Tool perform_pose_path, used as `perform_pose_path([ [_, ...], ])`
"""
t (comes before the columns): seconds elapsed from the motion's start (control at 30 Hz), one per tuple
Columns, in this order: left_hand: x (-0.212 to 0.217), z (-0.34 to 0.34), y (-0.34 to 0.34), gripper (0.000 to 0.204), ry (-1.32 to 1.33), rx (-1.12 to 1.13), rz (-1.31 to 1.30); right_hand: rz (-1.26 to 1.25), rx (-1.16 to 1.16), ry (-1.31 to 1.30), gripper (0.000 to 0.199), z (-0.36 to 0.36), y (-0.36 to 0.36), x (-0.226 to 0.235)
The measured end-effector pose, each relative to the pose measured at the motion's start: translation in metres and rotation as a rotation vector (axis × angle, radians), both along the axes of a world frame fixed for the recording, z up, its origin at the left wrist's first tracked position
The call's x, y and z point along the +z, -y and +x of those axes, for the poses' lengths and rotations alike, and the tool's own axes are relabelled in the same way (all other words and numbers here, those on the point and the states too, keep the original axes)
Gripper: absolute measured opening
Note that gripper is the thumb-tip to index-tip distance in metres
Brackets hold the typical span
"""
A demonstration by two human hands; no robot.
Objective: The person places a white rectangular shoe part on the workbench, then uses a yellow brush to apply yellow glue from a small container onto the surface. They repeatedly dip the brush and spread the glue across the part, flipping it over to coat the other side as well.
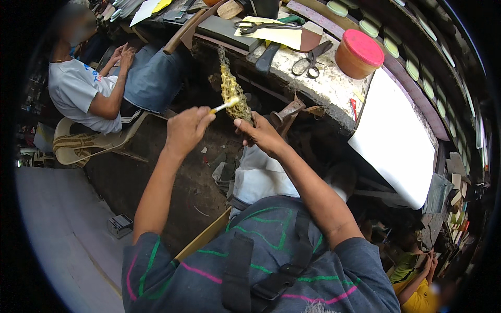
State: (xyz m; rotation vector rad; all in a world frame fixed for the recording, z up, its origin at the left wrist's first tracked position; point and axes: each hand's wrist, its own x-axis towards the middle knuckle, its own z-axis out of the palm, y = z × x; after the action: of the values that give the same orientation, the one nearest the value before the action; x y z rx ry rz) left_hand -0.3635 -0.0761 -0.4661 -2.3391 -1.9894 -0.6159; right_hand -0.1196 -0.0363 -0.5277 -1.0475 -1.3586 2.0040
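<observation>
Cluttered workbench behind: left fingers around small brush, right fingers apparently gripping glue-coated strip.

A glue-coated strip was held by the right hand; a small brush was gripped by the left hand against it, below the desk edge.

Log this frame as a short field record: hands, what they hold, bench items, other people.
left hand: grips a small brush, its tip on the strip
right hand: holds the lower end of a long dark strip coated in yellow glue, held upright
workbench: black scissors, round brown tub with red lid, second scissors on yellow paper
white sheet: hangs off the bench's right edge
other people: seated person in white shirt at upper left; another in yellow at lower right
</observation>
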Motion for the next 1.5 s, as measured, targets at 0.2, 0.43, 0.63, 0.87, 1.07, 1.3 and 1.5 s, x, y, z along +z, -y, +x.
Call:
perform_pose_path([
  [0.2,-0.005,-0.036,-0.026,0.024,-0.027,0.302,-0.048,-0.095,0.085,-0.157,0.053,0.007,0.005,0.011],
  [0.43,0.013,0.003,-0.046,0.009,-0.367,-0.032,0.045,0.004,0.020,0.011,0.054,-0.011,0.005,-0.009],
  [0.63,0.066,0.008,0.006,0.016,-0.369,0.061,0.075,0.177,-0.065,0.280,0.055,-0.020,-0.009,-0.037],
  [0.87,0.041,-0.007,-0.010,0.032,0.189,0.070,-0.329,0.115,-0.061,0.160,0.055,-0.021,0.004,-0.024],
  [1.07,0.009,-0.013,-0.045,0.033,0.114,0.218,0.169,0.100,-0.030,0.131,0.062,-0.009,0.002,-0.020],
  [1.3,-0.016,-0.050,0.017,0.031,-0.346,0.197,-0.373,0.141,-0.063,0.210,0.077,-0.015,-0.005,-0.041],
  [1.5,0.026,-0.095,0.021,0.039,0.201,0.403,-0.193,0.453,0.227,0.384,0.113,0.024,0.038,-0.016],
])
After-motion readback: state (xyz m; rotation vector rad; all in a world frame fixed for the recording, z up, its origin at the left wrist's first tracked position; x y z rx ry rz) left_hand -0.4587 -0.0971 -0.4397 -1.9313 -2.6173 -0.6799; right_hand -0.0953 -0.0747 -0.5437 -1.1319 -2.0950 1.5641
